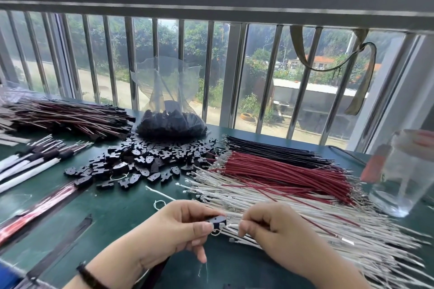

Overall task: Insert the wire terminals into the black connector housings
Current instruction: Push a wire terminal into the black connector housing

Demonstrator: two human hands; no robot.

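Two hands meet low in the near middle of the bench. The left hand pinches a black connector housing between thumb and forefinger, and the right hand pinches the end of a white wire just to the right of it. The wire's tip points left at the housing and looks to be touching its right face, though I cannot tell whether the terminal has gone in at all. The wire's long axis runs left to right, in line with the housing, so the push ought to go straight leftward, with the left hand bracing against it. Both hands are equally close to the joint.

Beyond the right hand spread the loose white wires; farther off lie red wires and, farthest, black wires. A scatter of loose housings sits at mid-bench on the left, below a clear bag of housings. Finished harnesses are piled far left. A clear plastic cup stands at the right edge. All of it rests on a green table set against a barred window, with greenery and roofs outside.
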